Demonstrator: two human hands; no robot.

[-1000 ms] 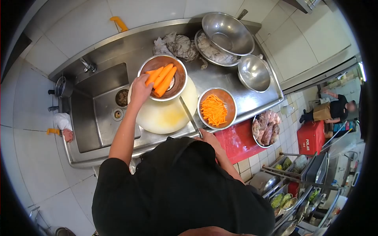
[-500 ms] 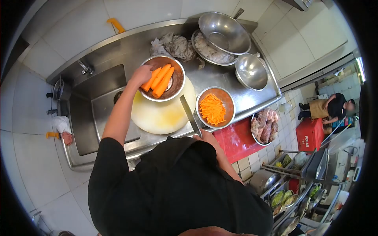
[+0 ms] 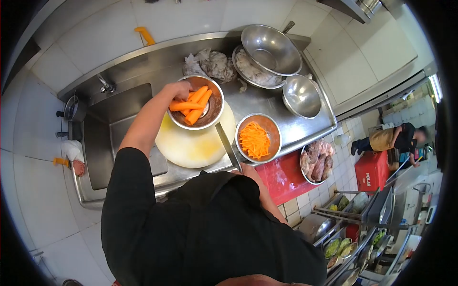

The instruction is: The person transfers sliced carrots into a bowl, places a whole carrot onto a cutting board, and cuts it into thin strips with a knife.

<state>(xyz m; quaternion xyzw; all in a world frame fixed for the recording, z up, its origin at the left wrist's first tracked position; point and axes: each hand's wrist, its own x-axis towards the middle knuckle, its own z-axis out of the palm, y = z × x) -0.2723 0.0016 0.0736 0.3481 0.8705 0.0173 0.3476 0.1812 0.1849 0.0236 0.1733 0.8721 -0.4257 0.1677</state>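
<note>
My left hand (image 3: 180,90) reaches over the rim of a metal bowl (image 3: 220,107), its fingers curled around a peeled carrot among several whole carrots (image 3: 195,105); the fingertips are partly hidden. One carrot lies crosswise over the others. The bowl rests partly on a round, yellow-stained white cutting board (image 3: 191,150). My right hand (image 3: 245,170) is closed around the handle of a knife (image 3: 227,144), whose broad blade points away from me over the board's right edge. Beside the knife, another metal bowl (image 3: 277,129) holds shredded carrot (image 3: 254,140).
A sink (image 3: 121,138) with a tap lies left. Steel bowls (image 3: 272,50) and a plastic bag (image 3: 214,64) stand at the back. A red board (image 3: 286,177) and a bowl of raw meat (image 3: 317,161) are right. Farther off, a person (image 3: 405,138) stands by a red cooler (image 3: 372,171).
My left hand has moved slightly farther into the bowl, and one carrot has swung crosswise over the rest. My right hand and the knife stay nearly in place. The distant person's arm has shifted.
</note>
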